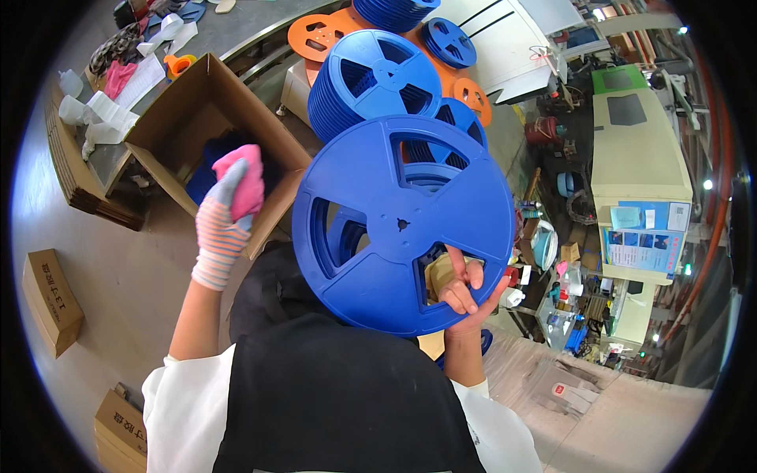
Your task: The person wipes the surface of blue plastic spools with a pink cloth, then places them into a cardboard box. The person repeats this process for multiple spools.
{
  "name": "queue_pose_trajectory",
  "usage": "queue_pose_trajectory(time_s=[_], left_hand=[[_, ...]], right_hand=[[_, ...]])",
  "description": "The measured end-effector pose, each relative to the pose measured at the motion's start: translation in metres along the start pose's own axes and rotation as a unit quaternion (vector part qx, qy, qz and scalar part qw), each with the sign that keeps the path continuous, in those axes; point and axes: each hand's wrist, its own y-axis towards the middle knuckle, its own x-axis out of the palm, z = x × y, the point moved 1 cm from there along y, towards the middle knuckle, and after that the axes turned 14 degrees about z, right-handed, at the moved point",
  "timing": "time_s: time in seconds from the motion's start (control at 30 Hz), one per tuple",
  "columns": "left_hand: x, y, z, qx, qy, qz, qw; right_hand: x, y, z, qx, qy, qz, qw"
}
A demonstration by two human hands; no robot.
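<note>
My right hand (464,290), bare, grips a large blue plastic reel (402,225) by its lower rim, fingers hooked through one of its openings, and holds it up flat toward the camera. My left hand (223,225) wears a striped knit glove and is closed on a pink cloth (244,183), raised to the left of the reel and apart from it, above an open cardboard box (211,138). A black apron covers my front at the bottom of the view.
Behind the held reel stand stacks of blue reels (371,83) and orange reels (319,35). Small cardboard boxes (49,299) lie on the floor at left. A cluttered bench (130,71) sits upper left. Beige machines (635,150) stand at right.
</note>
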Motion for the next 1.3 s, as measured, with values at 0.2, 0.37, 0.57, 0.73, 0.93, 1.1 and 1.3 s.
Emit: queue_pose_trajectory(time_s=[0.2,0.37,0.57,0.73,0.93,1.1,1.3], left_hand=[[-0.012,-0.026,-0.008,0.165,0.225,-0.161,0.947],[0.006,-0.031,0.024,0.268,0.167,-0.258,0.913],[0.014,-0.035,0.012,0.284,0.090,-0.246,0.922],[0.007,-0.037,0.009,0.292,0.081,-0.269,0.914],[-0.004,-0.049,0.005,-0.145,-0.249,-0.323,0.902],[-0.018,-0.057,0.008,-0.410,-0.524,-0.361,0.653],[-0.021,-0.073,-0.010,-0.525,-0.652,-0.250,0.487]], right_hand=[[0.006,0.005,-0.004,-0.009,0.021,-0.007,1.000],[0.015,0.013,-0.005,0.006,0.042,0.010,0.999],[0.021,0.024,-0.001,0.026,0.046,0.045,0.998],[0.022,0.027,-0.007,0.006,-0.041,0.060,0.997],[0.029,0.036,-0.008,-0.077,-0.173,0.185,0.964],[0.002,0.030,-0.015,-0.085,-0.182,0.229,0.952],[-0.007,0.026,-0.012,-0.058,-0.158,0.244,0.955]])
